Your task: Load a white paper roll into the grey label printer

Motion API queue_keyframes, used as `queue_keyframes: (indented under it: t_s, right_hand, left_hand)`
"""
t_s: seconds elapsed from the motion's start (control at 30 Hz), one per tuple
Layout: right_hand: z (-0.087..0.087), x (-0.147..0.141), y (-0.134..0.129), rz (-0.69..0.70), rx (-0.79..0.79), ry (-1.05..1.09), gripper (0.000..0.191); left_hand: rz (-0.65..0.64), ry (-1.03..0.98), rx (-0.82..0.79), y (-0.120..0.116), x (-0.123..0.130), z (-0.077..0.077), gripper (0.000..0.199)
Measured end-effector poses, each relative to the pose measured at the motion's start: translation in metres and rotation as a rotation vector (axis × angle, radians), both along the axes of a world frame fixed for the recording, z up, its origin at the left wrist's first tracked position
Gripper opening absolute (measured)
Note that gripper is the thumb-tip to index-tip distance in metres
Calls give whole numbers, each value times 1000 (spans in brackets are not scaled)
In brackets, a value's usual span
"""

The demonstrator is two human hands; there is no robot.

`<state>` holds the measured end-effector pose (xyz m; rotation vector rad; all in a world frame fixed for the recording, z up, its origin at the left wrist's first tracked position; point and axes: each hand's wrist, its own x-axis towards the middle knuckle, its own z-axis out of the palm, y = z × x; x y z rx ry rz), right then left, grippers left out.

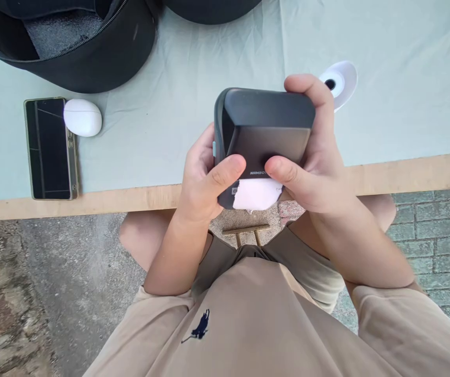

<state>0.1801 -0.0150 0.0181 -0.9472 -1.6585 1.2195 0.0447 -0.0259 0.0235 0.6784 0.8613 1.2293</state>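
Note:
A dark label printer [270, 133] is held up over the table's front edge between both hands. My left hand [209, 178] wraps its left side, with the thumb on the front face. My right hand [313, 146] grips the right side, its thumb near the lettering and a finger over the top corner. A torn piece of white paper [256, 194] sticks out at the printer's lower edge. Behind my right hand, a white roll with a dark core [343, 84] lies on the cloth, partly hidden by the fingers.
A phone [47, 149] lies at the left, with a white mouse [83, 118] against its right edge. An open black case [102, 57] and another black object [212, 8] stand at the back of the cloth-covered table [409, 104].

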Motion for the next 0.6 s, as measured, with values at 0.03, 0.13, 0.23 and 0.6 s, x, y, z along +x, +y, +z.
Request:
queue_keyframes:
  t_s: [0.03,0.13,0.23,0.6]
  right_hand:
    - [-1,0,1,0,14,5,63]
    - [-5,0,1,-44,49,-30,64]
    - [-9,0,1,-85,83,-44,63]
    - [-10,3,0,-52,113,5,53]
  left_hand:
    - [7,-6,-4,0,1,0,36]
    - [12,-11,-54,2,0,0,51]
    - [-67,-41,-50,4,-7,-3,51]
    - [-118,44,50,6,-9,-17,60]
